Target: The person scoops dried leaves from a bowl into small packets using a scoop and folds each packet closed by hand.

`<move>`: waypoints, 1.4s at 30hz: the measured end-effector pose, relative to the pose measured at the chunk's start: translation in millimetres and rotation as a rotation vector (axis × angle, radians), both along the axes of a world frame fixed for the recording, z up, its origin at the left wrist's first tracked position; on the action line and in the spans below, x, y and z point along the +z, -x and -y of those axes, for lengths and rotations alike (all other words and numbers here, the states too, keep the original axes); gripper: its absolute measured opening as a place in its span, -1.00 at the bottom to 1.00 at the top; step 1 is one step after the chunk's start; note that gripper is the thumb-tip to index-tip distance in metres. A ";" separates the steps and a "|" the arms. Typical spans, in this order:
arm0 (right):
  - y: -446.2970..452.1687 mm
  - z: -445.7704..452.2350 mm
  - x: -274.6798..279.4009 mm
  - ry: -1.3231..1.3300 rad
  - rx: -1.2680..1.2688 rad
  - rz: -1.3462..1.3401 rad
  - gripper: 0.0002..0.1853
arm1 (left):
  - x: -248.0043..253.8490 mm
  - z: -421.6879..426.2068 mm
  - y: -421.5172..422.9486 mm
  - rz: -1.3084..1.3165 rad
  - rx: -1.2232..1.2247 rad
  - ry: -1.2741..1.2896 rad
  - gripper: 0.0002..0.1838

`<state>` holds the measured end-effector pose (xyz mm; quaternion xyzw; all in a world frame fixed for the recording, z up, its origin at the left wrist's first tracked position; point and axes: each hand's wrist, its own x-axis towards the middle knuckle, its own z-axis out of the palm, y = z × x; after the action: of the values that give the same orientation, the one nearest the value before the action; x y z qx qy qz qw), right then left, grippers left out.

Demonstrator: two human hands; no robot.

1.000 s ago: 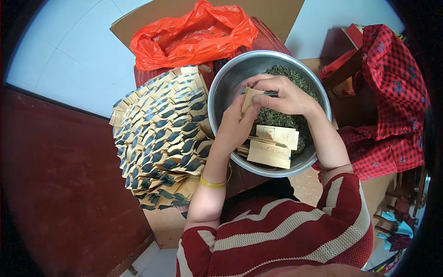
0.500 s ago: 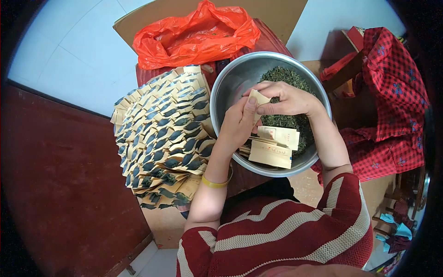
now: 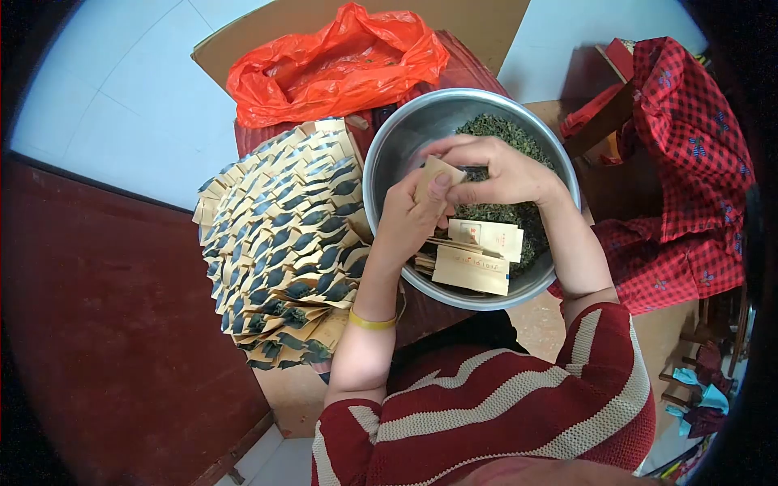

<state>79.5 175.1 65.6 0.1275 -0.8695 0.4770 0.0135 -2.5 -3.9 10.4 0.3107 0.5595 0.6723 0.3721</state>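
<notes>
Over the metal bowl (image 3: 387, 121), my left hand (image 3: 405, 215) grips a small tan paper packet (image 3: 433, 174), thumb across its face. My right hand (image 3: 506, 174) curves round the same packet from the other side, its thumb near my left thumb; its fingertips are blurred and partly behind the packet. Dark green dried leaves, like loose tea (image 3: 496, 128), fill the bowl's right side. Below my hands, a stack of flat tan packets (image 3: 472, 271) with red print rests inside the bowl's near edge.
Left of the bowl stand many tan packets (image 3: 284, 219) with dark leaf contents showing at their mouths, in tight rows. Behind lies an open red plastic bag (image 3: 340, 69) before a cardboard sheet (image 3: 486, 32). Red-and-black checked cloth (image 3: 689, 154) hangs at right.
The packet in my left hand has tilted slightly, and my right fingers have shifted a little about it. The whole view has moved slightly; the bowl and stacks otherwise look the same.
</notes>
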 end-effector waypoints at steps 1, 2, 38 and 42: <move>-0.7 -2.6 1.1 0.001 -0.053 -0.029 -0.71 | 1.5 0.3 -0.4 0.020 0.026 0.004 -0.47; -0.9 -5.6 1.8 0.001 -0.105 -0.059 -0.71 | 0.9 0.2 -0.2 0.020 0.027 0.003 -0.47; 7.0 0.8 -9.5 0.001 -0.258 0.147 -0.80 | -4.8 1.4 0.2 -0.314 0.352 -0.055 -0.72; 6.8 0.7 -13.1 0.014 -0.246 0.081 -0.80 | -3.7 0.3 -0.1 -0.158 0.311 -0.044 -0.77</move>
<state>72.7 174.4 52.6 0.0003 -0.8750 0.4827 0.0379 -2.4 -4.2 6.7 0.2805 0.6134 0.7073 0.2116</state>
